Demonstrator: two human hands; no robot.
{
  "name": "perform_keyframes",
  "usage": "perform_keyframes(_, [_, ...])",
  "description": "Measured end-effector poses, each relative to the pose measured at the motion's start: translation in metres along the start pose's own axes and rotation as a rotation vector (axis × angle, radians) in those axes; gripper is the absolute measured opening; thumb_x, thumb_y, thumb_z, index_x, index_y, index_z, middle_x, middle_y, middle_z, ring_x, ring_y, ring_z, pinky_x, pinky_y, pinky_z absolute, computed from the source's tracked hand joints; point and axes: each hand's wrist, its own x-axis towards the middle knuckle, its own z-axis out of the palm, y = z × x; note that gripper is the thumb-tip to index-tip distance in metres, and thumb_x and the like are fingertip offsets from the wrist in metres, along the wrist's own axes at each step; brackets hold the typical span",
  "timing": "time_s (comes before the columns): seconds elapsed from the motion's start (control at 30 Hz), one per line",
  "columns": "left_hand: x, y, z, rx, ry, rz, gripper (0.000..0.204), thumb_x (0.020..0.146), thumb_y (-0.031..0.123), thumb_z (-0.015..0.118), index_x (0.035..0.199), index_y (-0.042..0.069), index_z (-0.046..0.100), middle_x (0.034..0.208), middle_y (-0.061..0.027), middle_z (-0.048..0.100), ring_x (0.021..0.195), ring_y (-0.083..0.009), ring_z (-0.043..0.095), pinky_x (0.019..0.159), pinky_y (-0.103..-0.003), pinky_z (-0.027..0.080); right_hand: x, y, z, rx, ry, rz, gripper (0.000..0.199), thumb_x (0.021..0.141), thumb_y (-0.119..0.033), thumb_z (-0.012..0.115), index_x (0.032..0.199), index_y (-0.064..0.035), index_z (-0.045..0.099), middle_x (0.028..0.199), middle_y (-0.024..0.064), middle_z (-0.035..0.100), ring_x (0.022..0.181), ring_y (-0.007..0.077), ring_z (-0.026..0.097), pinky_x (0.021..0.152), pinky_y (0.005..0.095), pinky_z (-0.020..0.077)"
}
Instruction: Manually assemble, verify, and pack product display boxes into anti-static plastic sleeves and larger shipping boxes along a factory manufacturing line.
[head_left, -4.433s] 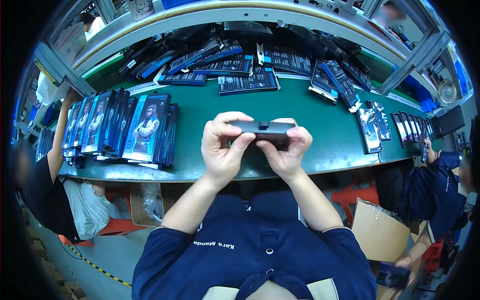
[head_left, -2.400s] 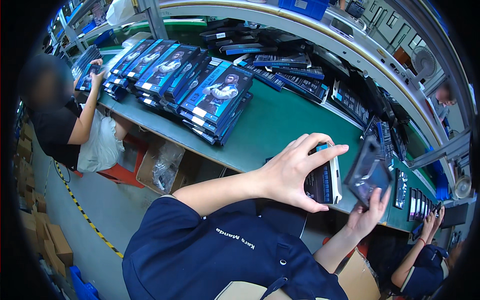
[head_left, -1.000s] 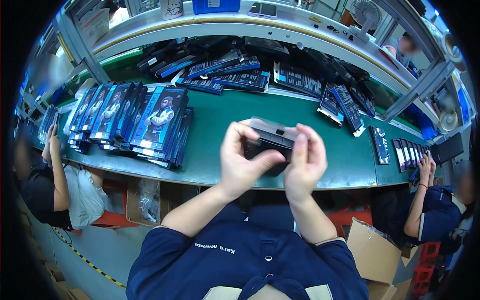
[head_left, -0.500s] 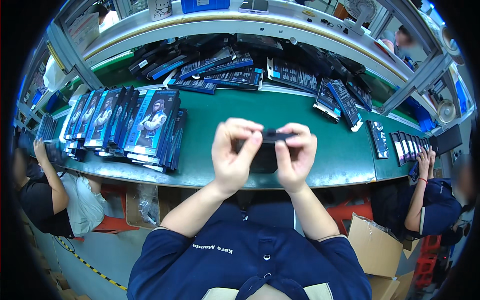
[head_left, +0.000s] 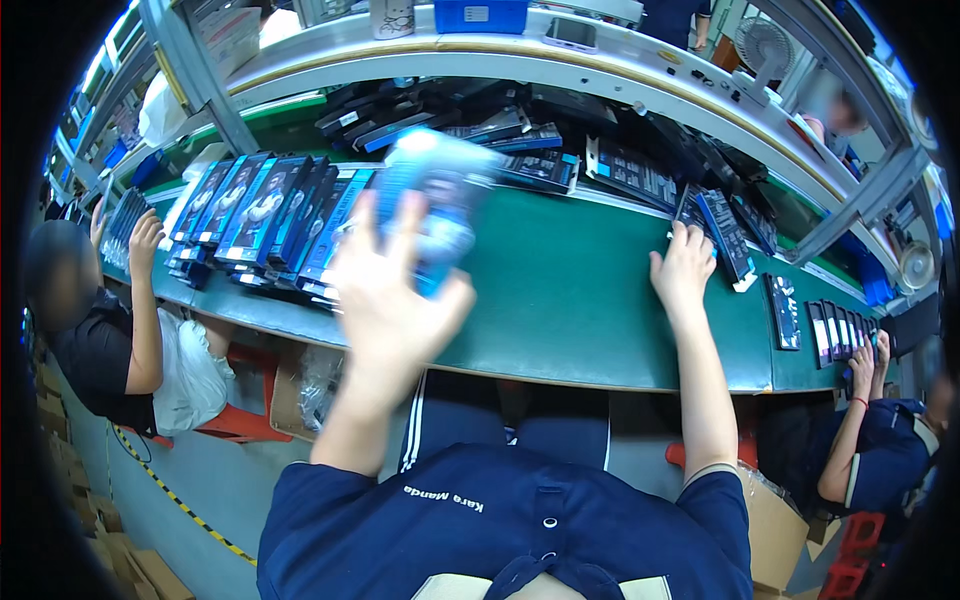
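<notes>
left hand (head_left: pixel 400 295): we hold a blurred blue box (head_left: pixel 440 195) over the green table (head_left: pixel 580 310), near the stacked boxes (head_left: pixel 262 212) | right hand (head_left: pixel 683 265): at a dark box (head_left: pixel 691 206), grip unclear | progress: stacked ones look finished to us; loose boxes (head_left: pixel 635 175) at the back look undone

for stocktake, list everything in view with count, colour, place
bench: 1, green, centre
blurred box: 1, blue, centre left
stacked boxes: many, dark, left
loose boxes: many, dark, back
flat item: 1, black, right
trays: several, black, far right
shelf: 1, white, back
bin: 1, blue, shelf
stools: several, red, floor
cartons: several, brown, floor
neighbours: 2, dark tops, left and right
left hand: 1, bare, on blurred box
right hand: 1, bare, at loose boxes
</notes>
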Motion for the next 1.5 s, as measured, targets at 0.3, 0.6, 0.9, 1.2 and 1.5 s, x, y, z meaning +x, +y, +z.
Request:
perform_keyframes(0.3, [0.001,0.012,0.035,0.081,-0.477,0.293,0.070,0.078,0.032,0.075,0.140,0.010,0.050,0.149,-0.0221,0.039,0.139,-0.0408,0.035,0.114,-0.055,0.026,-0.042,-0.011,-0.042,0.402,-0.124,-0.426,0.011,0.078,0.000,0.057,0.087,-0.0052,0.061,0.085,0.0154,0.065,0.080,0.0360,0.065,0.070,0.0444,0.0523])
perform_keyframes(0.6, [-0.035,0.053,0.083,-0.170,-0.777,0.521,0.086,0.076,0.055,0.074,0.145,0.014,0.043,0.153,-0.0329,0.023,0.140,-0.0500,0.027,0.113,-0.056,0.028,-0.082,0.225,-0.009,-0.352,0.316,0.362,0.034,0.094,-0.034,0.059,0.118,-0.0101,0.066,0.121,0.0143,0.065,0.117,0.0299,0.059,0.103,0.0526,0.0407])
perform_keyframes(0.9, [-0.024,0.052,0.078,-0.254,-0.946,0.524,0.077,0.062,0.036,0.083,0.130,0.015,0.055,0.131,-0.0282,0.047,0.124,-0.0458,0.045,0.106,-0.050,0.038,-0.187,0.258,-0.009,-0.147,0.434,1.191,0.105,0.061,-0.058,0.086,0.134,0.0050,0.046,0.100,0.0249,0.066,0.094,0.0304,0.066,0.081,0.0455,0.0543])
perform_keyframes(1.2, [-0.020,0.094,0.070,-0.506,-0.691,0.303,0.092,0.056,0.039,0.089,0.133,0.011,0.047,0.115,-0.0216,0.047,0.109,-0.0388,0.052,0.091,-0.046,0.045,-0.110,0.042,-0.129,1.673,0.484,0.739,0.068,0.080,0.005,0.073,0.141,0.0027,0.044,0.112,0.0117,0.063,0.072,0.0091,0.064,0.043,0.0166,0.0433])
perform_keyframes(1.5, [-0.008,0.075,0.054,-0.890,-0.307,0.553,0.106,0.048,0.029,0.093,0.138,0.007,0.041,0.133,-0.0224,0.042,0.118,-0.0355,0.049,0.093,-0.043,0.047,-0.095,0.003,-0.125,1.981,0.185,0.708,0.066,0.083,0.005,0.070,0.143,-0.0004,0.044,0.111,0.0111,0.065,0.081,0.0108,0.067,0.059,0.0205,0.0537])
